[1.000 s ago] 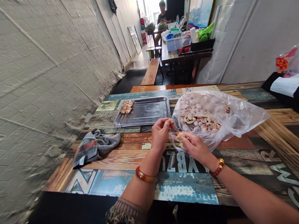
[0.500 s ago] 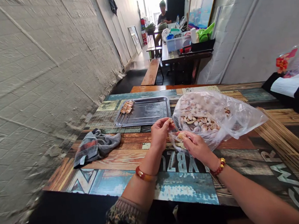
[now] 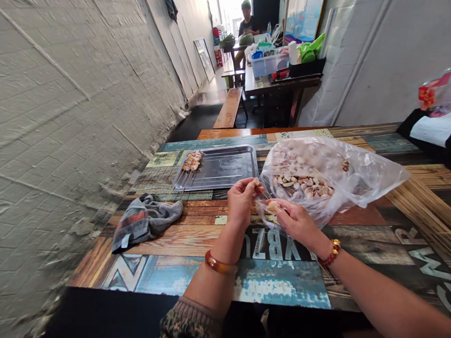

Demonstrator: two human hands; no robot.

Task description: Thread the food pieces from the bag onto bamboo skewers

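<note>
Skewer (image 3: 262,190) at frame center sits pinched in the fingers (image 3: 250,186) of the left hand (image 3: 240,201) as the right hand (image 3: 295,220) grips a pale piece (image 3: 274,206) over a tabletop (image 3: 192,238) lettered "G," "M" and "R" lower right.

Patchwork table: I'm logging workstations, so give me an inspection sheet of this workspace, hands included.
Surface: patchwork table, printed lettering.
Job's things: tray, loaded skewers at its left end; plastic bag of pale pieces; bundle of sticks, right.
Clutter: crumpled grey cloth, near left of the tray.
Hands: left hand and right hand pinch a thin stick, a yellowish piece by the right.
Cables: nothing seen.
Surroundings: white wall, left; bench and person beyond.
</note>
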